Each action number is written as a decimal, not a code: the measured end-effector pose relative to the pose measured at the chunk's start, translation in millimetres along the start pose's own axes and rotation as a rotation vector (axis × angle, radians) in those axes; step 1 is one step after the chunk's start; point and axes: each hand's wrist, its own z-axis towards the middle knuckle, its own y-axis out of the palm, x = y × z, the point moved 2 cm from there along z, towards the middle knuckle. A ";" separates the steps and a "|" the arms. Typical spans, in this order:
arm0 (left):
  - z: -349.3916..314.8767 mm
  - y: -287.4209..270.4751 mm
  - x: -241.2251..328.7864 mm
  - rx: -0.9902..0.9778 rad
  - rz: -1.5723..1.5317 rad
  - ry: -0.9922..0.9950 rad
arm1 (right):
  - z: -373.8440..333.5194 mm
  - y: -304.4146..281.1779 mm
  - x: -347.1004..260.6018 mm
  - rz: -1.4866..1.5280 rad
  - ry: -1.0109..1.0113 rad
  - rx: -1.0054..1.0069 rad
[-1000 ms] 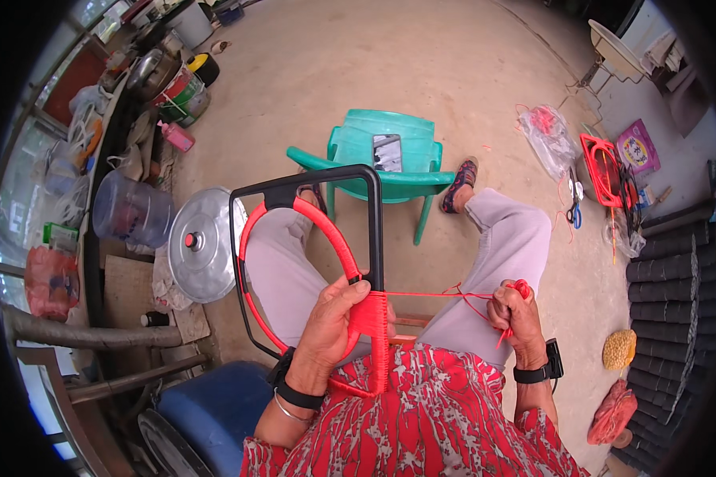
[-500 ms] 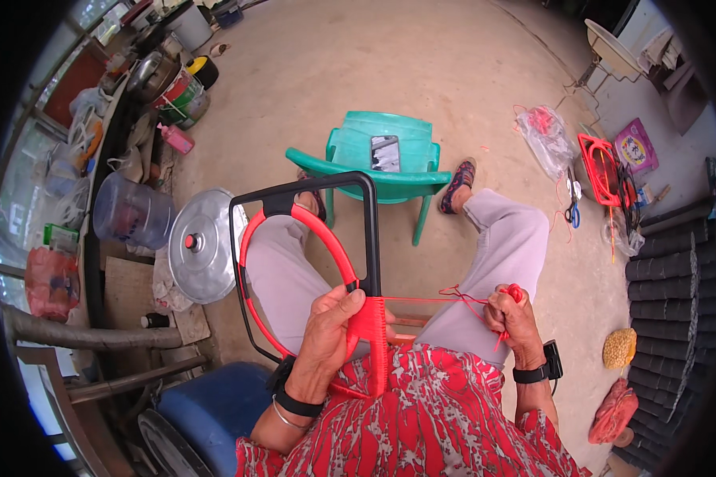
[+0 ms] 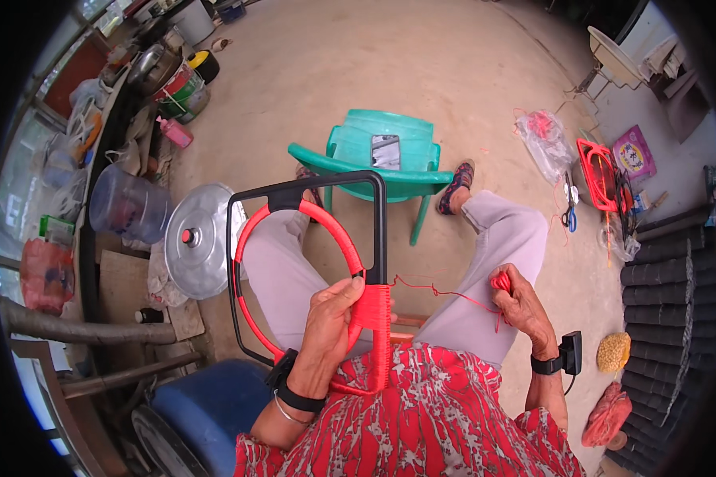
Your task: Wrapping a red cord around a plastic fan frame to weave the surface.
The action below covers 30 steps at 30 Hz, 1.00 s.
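Note:
My left hand [image 3: 326, 322] is closed round the near right part of a black rectangular frame [image 3: 380, 222], thumb on top. Inside the frame sits a ring [image 3: 338, 234], mostly bound in red with black sections. Tight turns of red cord cover the frame's near right side in a wrapped band [image 3: 378, 318]. To the right, above my thigh, my right hand [image 3: 525, 306] grips a small bundle of red cord [image 3: 500, 281]. A slack, wavy strand [image 3: 453, 295] runs from the bundle to the top of the wrapped band.
A green plastic chair [image 3: 390, 124] with a phone [image 3: 386, 151] on its seat stands before me. At left are a metal lid [image 3: 203, 258], a clear plastic tub [image 3: 131, 205] and a blue barrel [image 3: 215, 405]. Scissors [image 3: 570, 208] and a plastic bag [image 3: 547, 147] lie at right.
The strand between the frame and my right hand was nearly straight and now hangs slack and wavy. My right hand has turned, with the cord bundle now at its upper left.

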 end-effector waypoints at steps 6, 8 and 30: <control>2.9 0.9 -0.9 0.041 0.011 0.010 | -3.1 11.9 -58.4 -0.053 0.016 -0.142; 5.5 -0.3 -2.1 0.038 0.027 0.010 | 1.4 26.6 -94.7 0.031 -0.165 -0.120; 12.7 -9.3 -14.9 0.224 0.059 0.214 | 31.7 145.4 -178.4 -0.172 -0.838 -0.112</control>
